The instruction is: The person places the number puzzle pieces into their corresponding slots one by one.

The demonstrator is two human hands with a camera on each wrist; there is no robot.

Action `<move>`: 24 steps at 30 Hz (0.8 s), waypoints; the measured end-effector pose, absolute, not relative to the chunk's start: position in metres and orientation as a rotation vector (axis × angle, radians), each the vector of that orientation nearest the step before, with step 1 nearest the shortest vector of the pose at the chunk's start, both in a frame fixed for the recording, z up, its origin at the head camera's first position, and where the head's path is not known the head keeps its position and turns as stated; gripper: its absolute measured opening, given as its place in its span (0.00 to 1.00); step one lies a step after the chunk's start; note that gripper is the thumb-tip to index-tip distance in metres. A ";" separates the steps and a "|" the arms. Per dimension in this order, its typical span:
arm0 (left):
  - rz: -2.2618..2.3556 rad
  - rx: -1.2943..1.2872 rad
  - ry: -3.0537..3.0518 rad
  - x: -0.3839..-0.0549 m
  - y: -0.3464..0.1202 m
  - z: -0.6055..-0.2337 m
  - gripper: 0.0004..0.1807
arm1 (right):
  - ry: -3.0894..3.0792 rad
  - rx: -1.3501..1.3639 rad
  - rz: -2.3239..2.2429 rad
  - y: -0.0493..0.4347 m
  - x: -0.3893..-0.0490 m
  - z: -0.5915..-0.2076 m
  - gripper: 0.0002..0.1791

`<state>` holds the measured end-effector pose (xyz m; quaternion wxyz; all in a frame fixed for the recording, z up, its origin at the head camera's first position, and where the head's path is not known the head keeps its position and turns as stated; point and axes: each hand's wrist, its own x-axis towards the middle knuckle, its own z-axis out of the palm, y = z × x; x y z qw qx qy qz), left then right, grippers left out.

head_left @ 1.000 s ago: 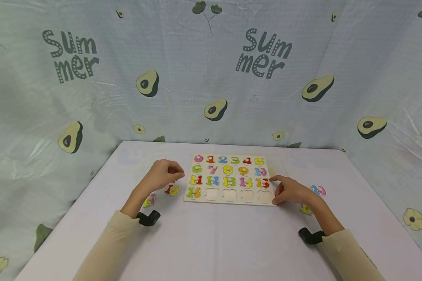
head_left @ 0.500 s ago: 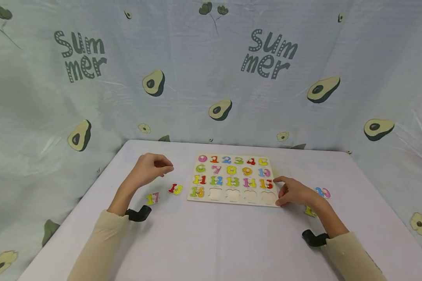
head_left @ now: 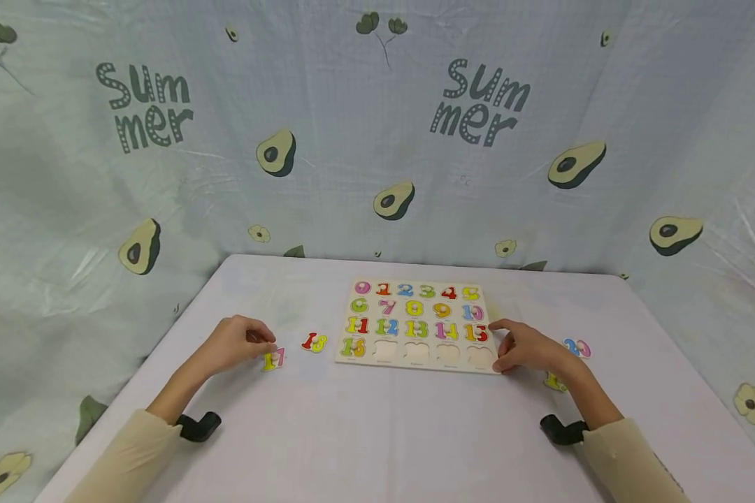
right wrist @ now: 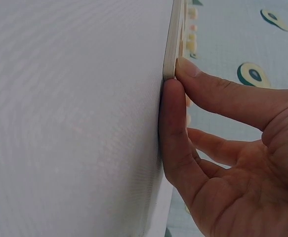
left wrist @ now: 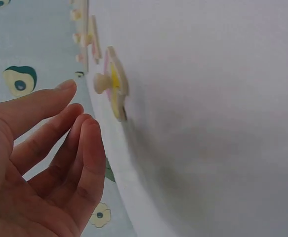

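My left hand [head_left: 242,341] hovers right at the number 17 piece [head_left: 274,358], which lies on the table left of the puzzle board. In the left wrist view, the thumb and bent fingers [left wrist: 92,148] are apart and just short of the piece's round knob [left wrist: 102,83]. My right hand [head_left: 528,346] holds the near right corner of the wooden number puzzle board [head_left: 368,360]. Seen from the right wrist, the thumb lies at the board's edge [right wrist: 172,49] with a finger against its side. Pieces 0 to 16 sit in the board; several bottom-row recesses are bare.
The number 18 piece [head_left: 314,341] lies between the left hand and the board. Right of the board are the number 20 piece [head_left: 579,347] and another piece [head_left: 555,381] partly hidden by the right wrist. A printed curtain [head_left: 327,91] rises behind the white table [head_left: 377,433].
My left hand first drew back left from the board's side, then came down to the 17 piece. The right hand stays at the board's corner. The head view shifted slightly.
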<state>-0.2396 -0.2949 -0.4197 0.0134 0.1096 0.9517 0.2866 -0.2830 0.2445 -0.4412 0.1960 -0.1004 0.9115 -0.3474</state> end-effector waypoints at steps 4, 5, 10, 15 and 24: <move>0.858 0.364 2.954 -0.237 -0.299 -0.430 0.08 | 2.555 -0.274 -0.976 0.244 -0.282 -0.442 0.46; 0.859 0.363 2.955 -0.236 -0.299 -0.432 0.08 | 2.557 -0.275 -0.972 0.244 -0.282 -0.442 0.46; 0.883 0.380 2.970 -0.232 -0.297 -0.438 0.06 | 2.560 -0.274 -0.966 0.243 -0.282 -0.440 0.45; 0.902 0.388 2.957 -0.231 -0.294 -0.439 0.07 | 2.552 -0.285 -0.964 0.243 -0.282 -0.439 0.45; 0.842 0.434 2.987 -0.233 -0.292 -0.440 0.05 | 2.553 -0.294 -0.971 0.244 -0.281 -0.440 0.45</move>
